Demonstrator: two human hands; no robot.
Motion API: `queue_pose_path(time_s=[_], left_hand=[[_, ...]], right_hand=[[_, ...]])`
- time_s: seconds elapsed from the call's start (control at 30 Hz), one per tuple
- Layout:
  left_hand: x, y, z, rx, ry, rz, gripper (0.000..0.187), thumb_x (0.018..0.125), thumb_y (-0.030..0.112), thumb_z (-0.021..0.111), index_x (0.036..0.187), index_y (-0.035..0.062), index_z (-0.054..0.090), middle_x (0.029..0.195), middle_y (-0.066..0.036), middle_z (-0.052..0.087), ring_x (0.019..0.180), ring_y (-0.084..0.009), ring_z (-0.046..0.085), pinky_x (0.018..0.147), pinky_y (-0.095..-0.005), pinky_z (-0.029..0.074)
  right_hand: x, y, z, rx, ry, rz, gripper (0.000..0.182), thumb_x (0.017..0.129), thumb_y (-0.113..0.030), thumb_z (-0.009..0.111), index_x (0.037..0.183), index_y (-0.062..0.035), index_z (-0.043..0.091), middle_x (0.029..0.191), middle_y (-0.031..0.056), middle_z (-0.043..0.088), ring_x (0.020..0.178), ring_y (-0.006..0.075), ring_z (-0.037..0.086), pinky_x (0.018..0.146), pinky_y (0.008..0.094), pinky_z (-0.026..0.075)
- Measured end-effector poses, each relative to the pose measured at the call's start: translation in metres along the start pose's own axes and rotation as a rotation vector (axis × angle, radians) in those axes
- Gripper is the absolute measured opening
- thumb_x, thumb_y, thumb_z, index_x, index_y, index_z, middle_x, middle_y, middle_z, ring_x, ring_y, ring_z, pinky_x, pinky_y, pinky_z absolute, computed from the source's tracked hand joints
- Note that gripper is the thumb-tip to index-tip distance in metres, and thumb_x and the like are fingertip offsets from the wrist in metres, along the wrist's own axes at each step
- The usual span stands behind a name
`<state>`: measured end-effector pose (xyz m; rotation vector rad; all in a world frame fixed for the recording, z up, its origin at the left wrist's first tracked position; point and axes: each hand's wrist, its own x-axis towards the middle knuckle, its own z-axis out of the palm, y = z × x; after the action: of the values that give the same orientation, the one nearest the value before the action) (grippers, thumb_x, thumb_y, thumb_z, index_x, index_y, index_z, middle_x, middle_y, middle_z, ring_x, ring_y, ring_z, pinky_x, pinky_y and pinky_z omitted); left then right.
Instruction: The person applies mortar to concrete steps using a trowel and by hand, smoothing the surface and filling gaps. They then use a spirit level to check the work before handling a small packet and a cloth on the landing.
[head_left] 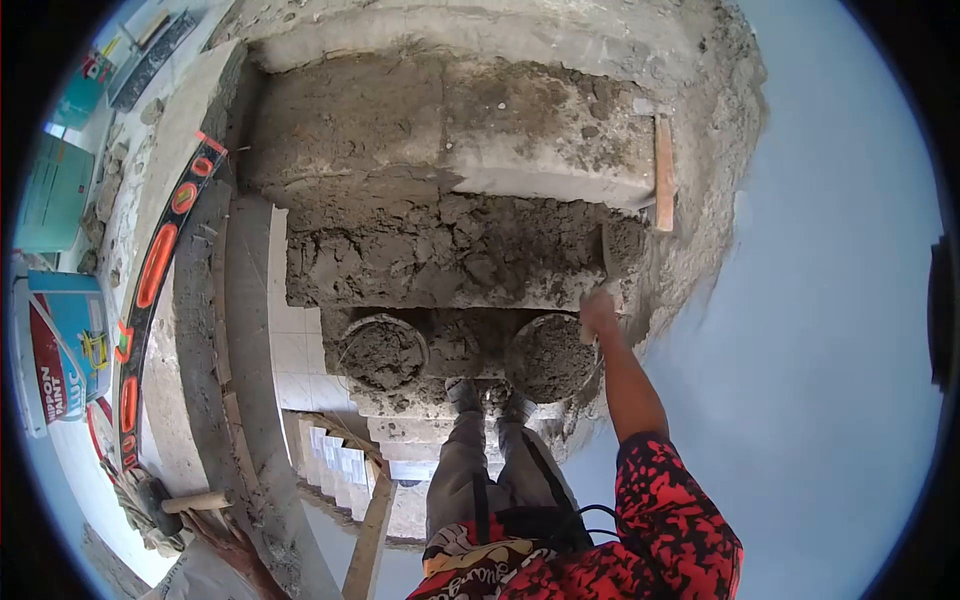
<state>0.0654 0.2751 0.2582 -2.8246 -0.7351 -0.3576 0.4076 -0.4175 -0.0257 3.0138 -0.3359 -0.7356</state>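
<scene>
My right hand (600,312) is closed around the handle of a trowel (606,252), whose blade stands at the right end of a bed of wet mortar (440,245) spread along a step. My left hand (228,540) lies at the lower left on the concrete ledge, fingers stretched out. Just above those fingers is the wooden handle of a mallet (198,502) with a dark head. Two buckets of mortar, a left one (383,352) and a right one (553,357), stand in front of my feet, close below the mortar bed.
A long black spirit level (156,265) with orange openings rests along the left ledge. Beyond it stand a paint bucket (75,345) and a green bucket (55,195). A wooden strip (664,173) sits by the right wall (810,330). Steps (400,430) descend behind my feet.
</scene>
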Motion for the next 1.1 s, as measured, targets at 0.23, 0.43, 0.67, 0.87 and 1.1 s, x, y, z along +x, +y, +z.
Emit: queue_pose_path(time_s=[0.23,0.43,0.67,0.87,1.1], left_hand=[[0.009,0.013,0.000,0.024,0.015,0.019,0.065,0.090,0.043,0.043,0.136,0.0014,0.026,0.141,-0.021,0.023,0.130,-0.0379,0.024,0.104,-0.0481,0.024],[0.013,0.020,-0.008,-0.079,0.009,0.020,0.065,0.089,0.044,0.044,0.137,0.0042,0.026,0.141,-0.022,0.022,0.130,-0.0386,0.022,0.105,-0.0480,0.023],[0.013,0.019,-0.007,-0.017,0.036,0.045,0.064,0.089,0.041,0.046,0.137,0.0028,0.025,0.140,-0.023,0.024,0.129,-0.0399,0.024,0.104,-0.0478,0.023],[0.011,0.019,-0.006,-0.026,0.035,0.071,0.064,0.089,0.041,0.045,0.136,0.0019,0.025,0.140,-0.023,0.023,0.129,-0.0393,0.024,0.105,-0.0471,0.023],[0.011,0.017,-0.011,-0.035,0.010,0.031,0.066,0.089,0.043,0.046,0.137,0.0031,0.025,0.140,-0.023,0.024,0.129,-0.0394,0.025,0.105,-0.0470,0.023]], right_hand=[[0.015,-0.043,-0.049,1.161,-0.039,0.568,0.035,0.083,-0.027,0.054,0.072,0.0061,0.054,0.070,0.0204,0.057,0.068,0.0318,0.058,0.063,0.0473,0.044],[0.004,-0.010,0.020,0.404,0.193,-0.123,0.029,0.085,-0.025,0.053,0.074,0.0016,0.056,0.071,0.0175,0.058,0.067,0.0341,0.057,0.062,0.0456,0.045],[-0.091,-0.111,-0.044,0.555,0.130,-0.490,0.025,0.087,-0.022,0.047,0.090,0.0012,0.055,0.085,0.0221,0.059,0.079,0.0398,0.057,0.066,0.0462,0.046],[-0.061,-0.251,-0.060,0.379,0.122,-0.779,0.027,0.089,-0.023,0.041,0.098,-0.0012,0.053,0.093,0.0206,0.056,0.085,0.0427,0.056,0.071,0.0472,0.047],[0.013,-0.112,-0.074,0.355,-0.201,-0.363,0.049,0.090,-0.038,0.042,0.119,0.0019,0.045,0.109,0.0215,0.052,0.094,0.0372,0.054,0.079,0.0445,0.043]])
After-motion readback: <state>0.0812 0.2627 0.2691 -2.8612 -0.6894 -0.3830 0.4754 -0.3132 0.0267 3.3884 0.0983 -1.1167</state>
